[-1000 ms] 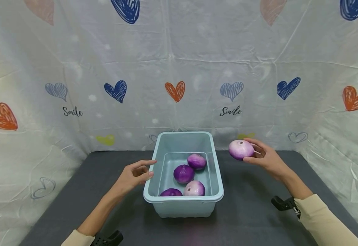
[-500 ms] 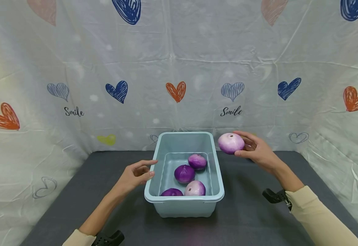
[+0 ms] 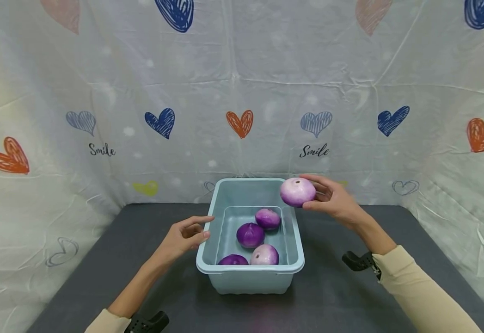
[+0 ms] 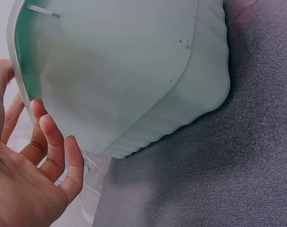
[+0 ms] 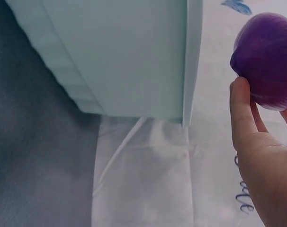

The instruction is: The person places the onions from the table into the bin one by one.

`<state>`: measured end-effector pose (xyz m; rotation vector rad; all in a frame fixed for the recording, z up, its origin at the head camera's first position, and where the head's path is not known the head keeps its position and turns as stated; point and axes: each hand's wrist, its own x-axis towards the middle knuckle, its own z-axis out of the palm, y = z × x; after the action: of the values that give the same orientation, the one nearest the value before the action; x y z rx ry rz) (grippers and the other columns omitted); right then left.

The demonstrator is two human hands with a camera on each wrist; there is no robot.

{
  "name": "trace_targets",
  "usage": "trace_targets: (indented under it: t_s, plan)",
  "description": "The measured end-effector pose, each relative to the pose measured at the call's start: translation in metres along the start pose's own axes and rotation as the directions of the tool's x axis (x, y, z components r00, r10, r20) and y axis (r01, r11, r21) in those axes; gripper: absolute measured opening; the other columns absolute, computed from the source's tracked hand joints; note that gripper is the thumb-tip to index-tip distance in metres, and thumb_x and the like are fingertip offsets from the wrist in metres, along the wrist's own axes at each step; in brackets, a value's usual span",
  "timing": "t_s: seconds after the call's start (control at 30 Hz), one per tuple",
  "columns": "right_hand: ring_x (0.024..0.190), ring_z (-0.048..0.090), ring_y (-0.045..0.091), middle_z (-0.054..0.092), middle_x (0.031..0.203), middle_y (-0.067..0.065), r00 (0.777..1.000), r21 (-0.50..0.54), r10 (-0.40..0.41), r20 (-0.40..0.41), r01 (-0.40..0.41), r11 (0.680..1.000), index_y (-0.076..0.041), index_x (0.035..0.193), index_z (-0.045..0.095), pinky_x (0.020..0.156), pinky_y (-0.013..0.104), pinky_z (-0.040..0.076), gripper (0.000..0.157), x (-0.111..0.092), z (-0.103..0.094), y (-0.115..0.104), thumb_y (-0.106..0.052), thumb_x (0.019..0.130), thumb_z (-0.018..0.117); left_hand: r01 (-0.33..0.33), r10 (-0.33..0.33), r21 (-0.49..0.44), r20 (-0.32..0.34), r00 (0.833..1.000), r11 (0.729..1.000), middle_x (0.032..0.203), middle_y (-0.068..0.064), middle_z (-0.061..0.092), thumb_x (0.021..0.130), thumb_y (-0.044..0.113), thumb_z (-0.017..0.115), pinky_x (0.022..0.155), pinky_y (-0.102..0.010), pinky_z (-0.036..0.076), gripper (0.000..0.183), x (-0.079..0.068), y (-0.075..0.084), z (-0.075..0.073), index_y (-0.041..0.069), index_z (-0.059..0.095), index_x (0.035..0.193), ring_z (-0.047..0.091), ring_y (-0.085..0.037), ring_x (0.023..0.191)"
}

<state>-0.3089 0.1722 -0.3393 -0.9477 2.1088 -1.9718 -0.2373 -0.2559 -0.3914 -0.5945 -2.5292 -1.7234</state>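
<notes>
My right hand (image 3: 333,199) holds a purple onion (image 3: 297,192) between thumb and fingers, over the far right rim of a pale blue plastic bin (image 3: 250,277). In the right wrist view, the onion (image 5: 266,61) shows its darker, pointed end. My left hand (image 3: 185,235) is at the bin's left rim, index fingertip over the edge and thumb close by. Its other fingers (image 4: 53,137) bend loosely outside the wall in the left wrist view. Inside the bin lie several more onions: one far right (image 3: 267,218), one central (image 3: 250,235), a paler one (image 3: 264,255) and one partly hidden by the front rim (image 3: 233,260).
The bin stands on a dark grey table (image 3: 329,286). Behind and beside it hangs a white cloth (image 3: 266,92) printed with hearts and the word Smile. Black bands are on both wrists, the right one (image 3: 360,261) below the sleeve.
My right hand has carried the onion leftward and slightly up, from right of the bin to over its right rim. The left hand stays at the left rim.
</notes>
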Motion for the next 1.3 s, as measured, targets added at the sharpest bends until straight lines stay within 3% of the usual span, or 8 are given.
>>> trace_targets:
  t_s: [0.47, 0.7, 0.93, 1.07, 1.3]
  plan:
    - [0.135, 0.047, 0.033, 0.046, 0.149, 0.014, 0.997, 0.052, -0.011, 0.070, 0.007, 0.999, -0.001, 0.154, 0.041, 0.101, 0.040, 0.046, 0.079, 0.017, 0.023, -0.007, -0.002, 0.086, 0.082, -0.010, 0.010, -0.006, 0.002, 1.000, 1.000, 0.087, -0.012, 0.061, 0.100, 0.016, 0.068, 0.069, -0.039, 0.052, 0.042, 0.001, 0.000, 0.000, 0.008, 0.061, 0.141, 0.053, -0.038, 0.074]
    - [0.132, 0.049, 0.034, 0.046, 0.149, 0.016, 0.994, 0.085, -0.010, 0.112, 0.000, 0.996, -0.011, 0.152, 0.047, 0.098, 0.042, 0.048, 0.076, 0.018, 0.030, -0.008, -0.001, 0.086, 0.081, -0.007, 0.007, -0.008, 0.003, 1.000, 1.000, 0.088, -0.012, 0.062, 0.100, 0.018, 0.069, 0.071, -0.043, 0.051, 0.043, 0.001, 0.000, 0.001, 0.010, 0.061, 0.141, 0.052, -0.038, 0.074]
    - [0.131, 0.049, 0.044, 0.050, 0.145, 0.022, 0.992, 0.119, -0.011, 0.125, -0.004, 0.993, -0.009, 0.153, 0.045, 0.097, 0.047, 0.048, 0.067, 0.015, 0.026, -0.005, 0.002, 0.092, 0.072, -0.005, 0.005, -0.007, -0.003, 1.000, 1.000, 0.086, -0.011, 0.062, 0.100, 0.018, 0.069, 0.068, -0.036, 0.050, 0.043, 0.000, 0.001, 0.001, 0.008, 0.062, 0.141, 0.051, -0.040, 0.074]
    - [0.130, 0.052, 0.040, 0.051, 0.143, 0.021, 0.994, 0.102, -0.010, 0.105, -0.001, 0.995, -0.005, 0.151, 0.045, 0.097, 0.046, 0.049, 0.063, 0.011, 0.022, -0.003, 0.001, 0.094, 0.072, 0.001, -0.001, -0.014, -0.003, 1.000, 1.000, 0.085, -0.012, 0.061, 0.100, 0.018, 0.069, 0.070, -0.039, 0.051, 0.042, 0.000, 0.001, 0.001, 0.010, 0.062, 0.141, 0.052, -0.040, 0.076]
    - [0.131, 0.050, 0.040, 0.047, 0.147, 0.024, 0.997, 0.073, 0.010, 0.071, -0.015, 0.997, -0.004, 0.150, 0.045, 0.098, 0.044, 0.048, 0.059, 0.001, 0.011, -0.002, 0.000, 0.096, 0.069, 0.009, -0.009, 0.007, -0.003, 1.000, 1.000, 0.090, -0.013, 0.063, 0.100, 0.020, 0.069, 0.074, -0.045, 0.053, 0.043, -0.001, 0.000, 0.000, 0.012, 0.062, 0.142, 0.058, -0.029, 0.079]
